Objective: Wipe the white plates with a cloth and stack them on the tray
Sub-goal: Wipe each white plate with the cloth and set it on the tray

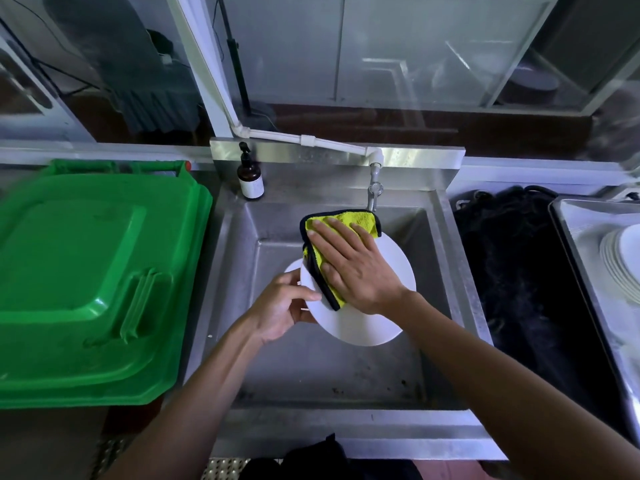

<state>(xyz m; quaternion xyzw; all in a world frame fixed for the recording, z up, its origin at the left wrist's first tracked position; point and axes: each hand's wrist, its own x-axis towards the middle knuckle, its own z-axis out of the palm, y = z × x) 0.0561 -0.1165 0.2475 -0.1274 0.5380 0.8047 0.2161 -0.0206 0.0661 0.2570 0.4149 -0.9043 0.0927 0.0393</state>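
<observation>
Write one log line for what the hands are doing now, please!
step: wiping | left hand: grips plate edge | right hand: presses cloth flat on plate | place: over sink | tray: plates stacked

Bare forearms, no sleeves, dark clothing below

Sink (239,271) centre, bin lid (90,282) left, tray (568,230) with stacked plates (620,261) right, bottle (250,174) behind sink.

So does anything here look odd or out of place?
Nothing much. The steel sink floor shows dark specks near its front edge, and a black tangled heap lies between the sink and the metal tray holding stacked plates.
</observation>
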